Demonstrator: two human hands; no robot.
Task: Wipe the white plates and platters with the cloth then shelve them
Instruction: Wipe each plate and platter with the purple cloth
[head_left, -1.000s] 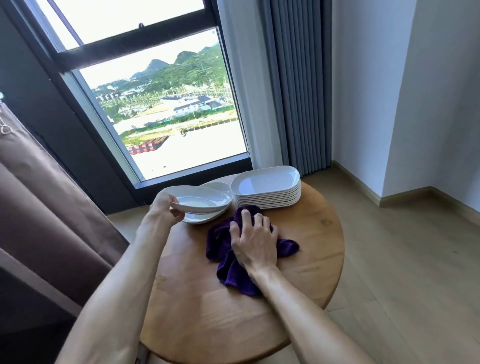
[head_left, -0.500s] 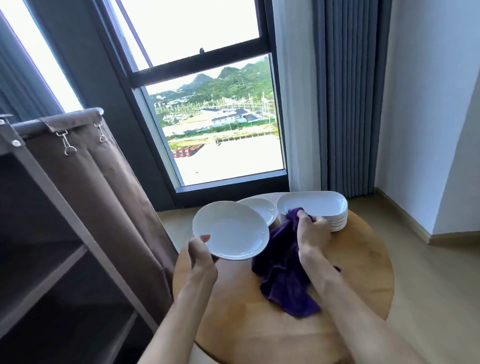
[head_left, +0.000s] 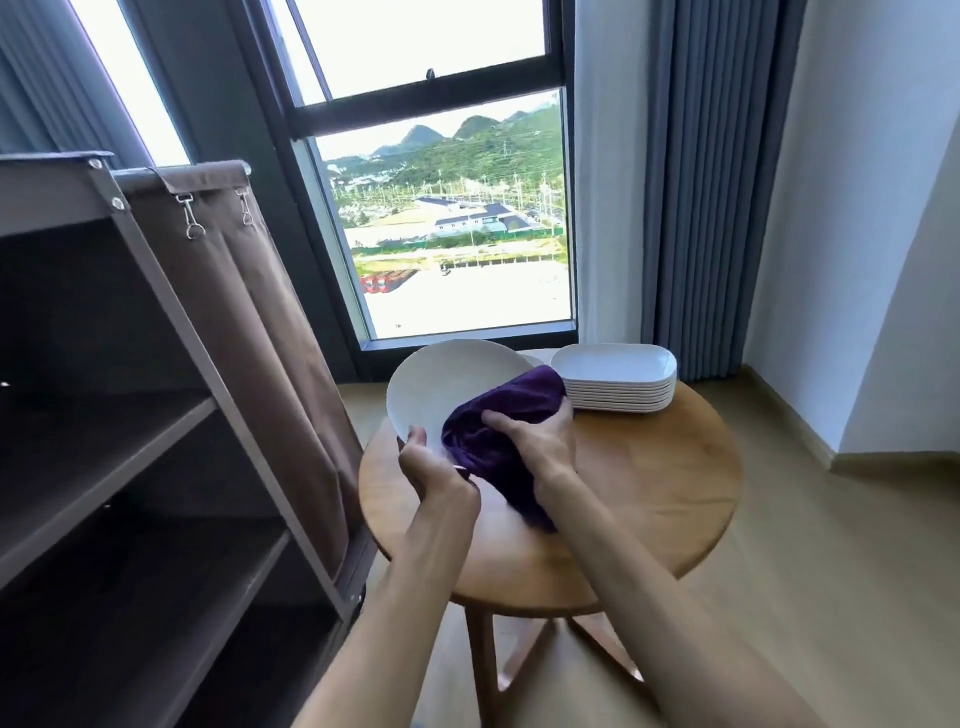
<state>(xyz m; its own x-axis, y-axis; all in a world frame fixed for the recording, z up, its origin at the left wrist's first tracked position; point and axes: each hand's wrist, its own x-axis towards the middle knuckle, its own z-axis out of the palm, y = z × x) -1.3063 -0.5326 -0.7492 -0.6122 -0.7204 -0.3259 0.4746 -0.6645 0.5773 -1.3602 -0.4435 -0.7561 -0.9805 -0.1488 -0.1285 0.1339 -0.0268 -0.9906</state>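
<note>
A round white plate (head_left: 441, 387) is tilted up above the round wooden table (head_left: 649, 483). My left hand (head_left: 434, 470) grips its near rim. My right hand (head_left: 535, 436) holds a bunched purple cloth (head_left: 498, 415) against the plate's face, and the cloth's tail hangs down past my wrist. A stack of several white rectangular platters (head_left: 618, 376) sits at the table's far right. Any other round plates behind the raised one are hidden.
A dark brown shelf unit (head_left: 130, 441) with open shelves and a brown fabric cover (head_left: 249, 312) stands to the left, close to the table. A tall window and grey curtains (head_left: 711, 182) lie behind. Wooden floor runs to the right.
My right hand lifted the cloth off the table and brought it onto the plate. My left hand raised the plate off the round stack and tilted it toward me.
</note>
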